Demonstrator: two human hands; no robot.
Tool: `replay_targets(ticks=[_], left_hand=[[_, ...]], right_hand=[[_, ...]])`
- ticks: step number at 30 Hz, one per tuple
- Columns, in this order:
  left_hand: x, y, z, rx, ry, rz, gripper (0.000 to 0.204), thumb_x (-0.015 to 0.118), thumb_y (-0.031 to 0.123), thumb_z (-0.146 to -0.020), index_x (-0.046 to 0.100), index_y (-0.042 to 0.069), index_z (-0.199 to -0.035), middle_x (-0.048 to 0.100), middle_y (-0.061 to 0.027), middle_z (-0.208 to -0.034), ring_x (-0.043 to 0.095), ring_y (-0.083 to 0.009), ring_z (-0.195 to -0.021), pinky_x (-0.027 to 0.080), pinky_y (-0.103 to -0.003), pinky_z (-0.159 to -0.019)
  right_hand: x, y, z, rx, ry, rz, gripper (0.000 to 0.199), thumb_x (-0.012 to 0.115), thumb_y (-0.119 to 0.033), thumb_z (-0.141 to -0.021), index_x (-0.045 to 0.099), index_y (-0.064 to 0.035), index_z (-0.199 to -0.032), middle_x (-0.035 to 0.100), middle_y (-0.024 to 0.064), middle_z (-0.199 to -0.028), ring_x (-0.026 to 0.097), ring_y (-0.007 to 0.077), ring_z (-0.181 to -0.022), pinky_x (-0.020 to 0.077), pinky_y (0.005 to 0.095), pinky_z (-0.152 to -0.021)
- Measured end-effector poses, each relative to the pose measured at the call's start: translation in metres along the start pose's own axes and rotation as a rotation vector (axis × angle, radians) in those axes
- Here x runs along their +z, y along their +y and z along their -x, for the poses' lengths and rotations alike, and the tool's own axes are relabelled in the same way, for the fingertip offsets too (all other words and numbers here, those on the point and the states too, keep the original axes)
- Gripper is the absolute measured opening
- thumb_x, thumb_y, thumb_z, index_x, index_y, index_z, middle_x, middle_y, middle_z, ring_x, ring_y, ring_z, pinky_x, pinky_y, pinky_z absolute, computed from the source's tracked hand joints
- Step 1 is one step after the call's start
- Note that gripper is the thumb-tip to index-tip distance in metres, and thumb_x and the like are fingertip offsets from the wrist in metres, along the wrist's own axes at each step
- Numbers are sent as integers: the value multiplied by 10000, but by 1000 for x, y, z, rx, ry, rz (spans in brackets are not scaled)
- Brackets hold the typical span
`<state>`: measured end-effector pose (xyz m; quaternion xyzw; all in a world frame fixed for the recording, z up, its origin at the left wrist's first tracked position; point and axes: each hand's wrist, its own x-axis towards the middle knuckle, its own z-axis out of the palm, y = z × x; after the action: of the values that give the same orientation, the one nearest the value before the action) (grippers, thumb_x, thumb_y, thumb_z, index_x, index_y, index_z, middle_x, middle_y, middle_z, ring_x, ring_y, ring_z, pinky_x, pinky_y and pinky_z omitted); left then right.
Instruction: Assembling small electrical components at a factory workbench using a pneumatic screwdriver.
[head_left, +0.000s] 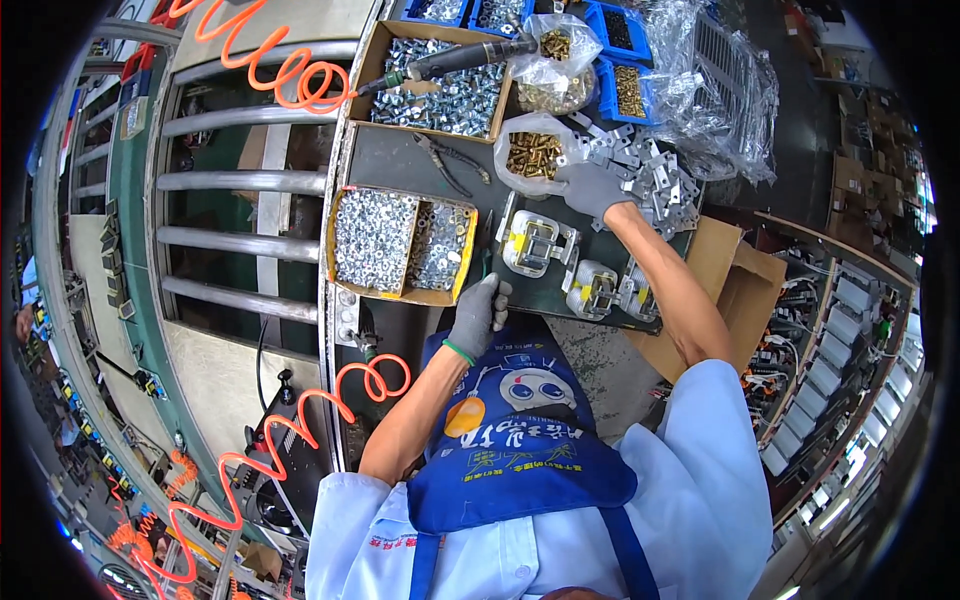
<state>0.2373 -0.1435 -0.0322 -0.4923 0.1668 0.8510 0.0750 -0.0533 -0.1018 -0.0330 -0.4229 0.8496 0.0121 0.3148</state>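
Grey-gloved right hand (592,190) placed between clear plastic bag (530,187) of brass-coloured bolts (535,155) and silver bent-metal brackets (662,190), far on worktop (395,160); grip hidden. Grey-gloved left hand (481,318) curled, contents untellable. Brackets judged light, stiff; edges best pinched.

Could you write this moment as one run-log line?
right hand: at bag of brass pieces | left hand: beside cardboard tray, grip unclear | metal brackets: beside right hand

Brass fasteners (535,157) lie heaped in an open plastic bag (526,184).
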Motion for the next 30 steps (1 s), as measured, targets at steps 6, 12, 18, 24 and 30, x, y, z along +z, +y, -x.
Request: replay_targets(ticks=[6,12,18,24,30], left_hand=[[0,-1,-2,2,-14,42,317,442,326,-979,559,46,-888,460,13,-602,397,-93,-428,303,-225,-381],[-1,-1,-3,6,-12,64,312,442,323,-979,559,49,-886,458,14,-595,400,-94,-429,303,-223,-382],[-2,6,-4,-7,10,57,310,438,317,-981,560,48,-889,463,12,-597,404,-95,-430,306,-224,-382],[0,7,-4,2,8,20,309,439,316,-980,559,46,-890,467,11,-603,404,-95,-431,309,-225,-382],[8,6,-3,-11,-15,31,312,440,321,-979,558,46,-892,469,7,-611,402,-96,-434,309,-225,-384]], right_hand=[[11,6,18,-103,-58,170,293,486,-157,-776,702,-174,-972,682,155,-869,663,351,-798,519,480,-723],[21,13,25,-67,-84,40,339,480,-176,-786,695,-203,-1046,675,170,-915,654,350,-843,513,461,-753],[4,1,22,-16,-28,-88,270,525,-285,-823,691,-167,-1000,676,163,-918,649,345,-869,508,446,-768],[2,-17,17,-11,-50,-89,282,540,-347,-824,678,-132,-943,671,171,-909,648,346,-861,503,466,-751],[12,-18,2,-150,36,-47,233,535,-290,-819,665,-114,-899,668,167,-852,650,348,-823,501,474,-710]])
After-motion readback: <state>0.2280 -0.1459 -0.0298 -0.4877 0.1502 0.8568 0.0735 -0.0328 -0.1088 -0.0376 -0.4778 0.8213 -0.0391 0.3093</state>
